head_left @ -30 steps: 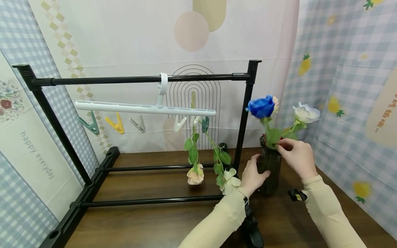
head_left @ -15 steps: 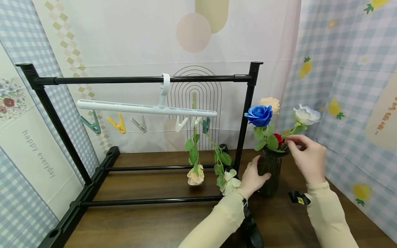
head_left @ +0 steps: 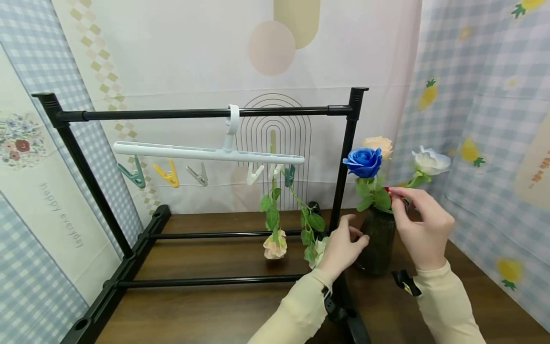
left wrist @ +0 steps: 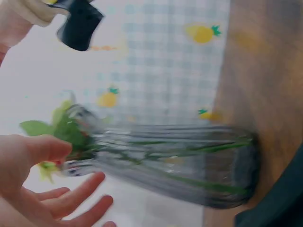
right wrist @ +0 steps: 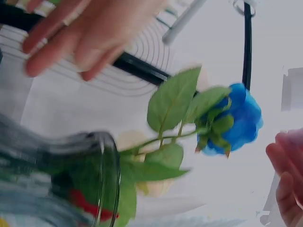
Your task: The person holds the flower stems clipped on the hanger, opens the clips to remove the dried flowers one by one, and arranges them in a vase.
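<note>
A ribbed glass vase (head_left: 377,243) stands on the table at the right, with stems visible inside in the left wrist view. From its mouth rise a blue rose (head_left: 364,162), a pale peach rose (head_left: 379,145) and a white rose (head_left: 431,161). Something red (right wrist: 87,205) sits low in the mouth, mostly hidden. My left hand (head_left: 343,246) is beside the vase with fingers spread, nothing between them. Over the vase's mouth is my right hand (head_left: 423,224), thumb and index finger near each other; the right wrist view shows its fingertips (right wrist: 281,161) away from the rim, holding nothing visible.
A black rack (head_left: 206,113) fills the left and middle. From its top bar hangs a light hanger (head_left: 206,153) with several clips. A peach rose (head_left: 275,246) and a white flower (head_left: 318,253) hang upside down from it, the white one partly behind my left hand.
My left hand has come off the vase and shifted left. My right hand has moved away from the white rose's stem. The blue and peach roses turned into fuller view during the first half second.
</note>
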{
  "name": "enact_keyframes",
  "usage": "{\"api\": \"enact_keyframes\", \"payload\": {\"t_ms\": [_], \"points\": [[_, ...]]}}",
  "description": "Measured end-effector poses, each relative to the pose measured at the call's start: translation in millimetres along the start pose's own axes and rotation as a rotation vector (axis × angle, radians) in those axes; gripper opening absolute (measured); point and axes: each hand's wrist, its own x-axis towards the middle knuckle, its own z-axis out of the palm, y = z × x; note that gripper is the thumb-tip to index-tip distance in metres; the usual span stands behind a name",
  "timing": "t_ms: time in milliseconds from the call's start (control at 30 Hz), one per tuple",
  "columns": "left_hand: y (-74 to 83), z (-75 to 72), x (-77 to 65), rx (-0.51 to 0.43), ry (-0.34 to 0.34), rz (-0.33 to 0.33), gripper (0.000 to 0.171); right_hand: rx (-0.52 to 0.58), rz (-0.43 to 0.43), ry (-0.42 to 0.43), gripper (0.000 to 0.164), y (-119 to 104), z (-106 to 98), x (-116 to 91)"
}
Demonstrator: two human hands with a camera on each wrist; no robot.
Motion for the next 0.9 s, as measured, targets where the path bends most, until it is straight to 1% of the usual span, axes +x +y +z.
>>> {"api": "enact_keyframes", "payload": {"t_ms": [100,200,300,400,467,533,633,700,733,800,900], "points": [[3.4,-12.4,-3.5,-0.051,0.052,0.057,0.036,0.048,-0.069,-0.066,0.012,-5,9,-4],[4.2,-27.4,-5.3,-0.092,0.118,0.11,0.024,0.091,-0.133,-0.187,0.013,-12,21,-9],[2.3,-45.2,-5.0,-0.123,0.198,0.153,0.021,0.124,-0.179,-0.3,0.013,-19,35,-14],[-3.3,-64.3,-3.4,-0.145,0.274,0.174,0.021,0.13,-0.183,-0.39,0.021,-25,52,-17],[-8.6,-76.8,-2.4,-0.16,0.332,0.174,0.019,0.128,-0.16,-0.447,0.024,-29,65,-17],[-13.7,-87.5,-2.2,-0.156,0.403,0.196,0.017,0.105,-0.127,-0.496,0.021,-32,77,-17],[-19.3,-100.8,-2.3,-0.115,0.527,0.22,0.018,0.074,-0.059,-0.563,0.014,-33,94,-14],[-22.3,-109.7,-2.0,-0.081,0.594,0.228,0.022,0.048,-0.017,-0.595,0.009,-34,106,-11],[-23.9,-113.4,-0.8,-0.065,0.619,0.222,0.025,0.039,0.008,-0.611,0.008,-34,111,-9],[-25.9,-121.4,1.7,-0.047,0.644,0.199,0.032,0.023,0.06,-0.641,0.009,-35,121,-4],[-28.8,-133.0,7.3,-0.053,0.65,0.17,0.04,-0.002,0.114,-0.669,0.013,-38,138,2]]}}
